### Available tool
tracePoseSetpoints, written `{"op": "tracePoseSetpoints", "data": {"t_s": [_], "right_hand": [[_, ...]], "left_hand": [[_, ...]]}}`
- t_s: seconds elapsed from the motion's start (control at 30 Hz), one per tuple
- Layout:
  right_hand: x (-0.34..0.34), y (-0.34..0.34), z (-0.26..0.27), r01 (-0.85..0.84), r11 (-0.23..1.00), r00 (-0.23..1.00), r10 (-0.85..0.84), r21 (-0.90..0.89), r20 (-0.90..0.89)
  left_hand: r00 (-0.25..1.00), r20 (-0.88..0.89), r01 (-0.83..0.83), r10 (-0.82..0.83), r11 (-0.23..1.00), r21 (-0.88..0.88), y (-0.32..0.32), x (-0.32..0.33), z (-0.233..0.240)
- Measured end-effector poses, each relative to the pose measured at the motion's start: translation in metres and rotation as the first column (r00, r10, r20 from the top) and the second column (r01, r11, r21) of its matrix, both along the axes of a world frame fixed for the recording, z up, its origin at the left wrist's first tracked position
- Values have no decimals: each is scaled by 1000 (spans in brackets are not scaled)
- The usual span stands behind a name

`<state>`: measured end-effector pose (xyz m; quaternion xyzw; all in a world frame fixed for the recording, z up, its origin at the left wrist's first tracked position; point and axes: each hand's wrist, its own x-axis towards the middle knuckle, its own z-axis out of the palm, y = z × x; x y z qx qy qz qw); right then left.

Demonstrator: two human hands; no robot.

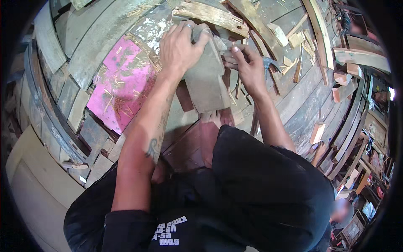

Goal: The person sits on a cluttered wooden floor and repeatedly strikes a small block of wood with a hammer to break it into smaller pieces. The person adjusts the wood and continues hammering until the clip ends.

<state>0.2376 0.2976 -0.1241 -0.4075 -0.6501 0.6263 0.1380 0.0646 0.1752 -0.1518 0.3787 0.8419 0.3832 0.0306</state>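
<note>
A greyish wooden block with a stepped outline [206, 85] stands before me, above my bare foot. My left hand [181, 47] lies over its far end, the fingers curled over the edge and a ring on one finger. To the right of the block, my right hand [247, 64] has its thumb and fingers brought together near a small pale piece; whether it grips that piece cannot be told. A blue metal tool head, perhaps a hammer's [270, 64], shows just beyond the right hand, its handle hidden. A rough split piece of wood [211, 15] lies past the block.
A pink sheet [122, 85] strewn with wood splinters lies on the plank floor at the left. Offcuts [296, 39], a chisel-like tool [298, 71] and curved timbers [319, 34] lie at the right. Another person's hand [320, 151] is near a small block [317, 133] farther right.
</note>
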Motion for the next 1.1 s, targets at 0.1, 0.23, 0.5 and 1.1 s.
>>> {"op": "tracePoseSetpoints", "data": {"t_s": [0.1,0.23,0.5,1.1], "right_hand": [[-3,7,-16,60,991,997,-53,-124,57],[24,19,-16,-50,863,976,-65,503,208],[195,-24,-32,-222,698,789,-281,681,546],[203,-67,9,222,969,974,-225,106,15]], "left_hand": [[998,-66,7,-17,988,-156,14,0,-1],[992,-104,35,-72,946,-323,33,9,-1],[987,-98,81,-130,916,-392,43,14,-1],[992,80,128,-101,831,-541,50,10,10]]}}
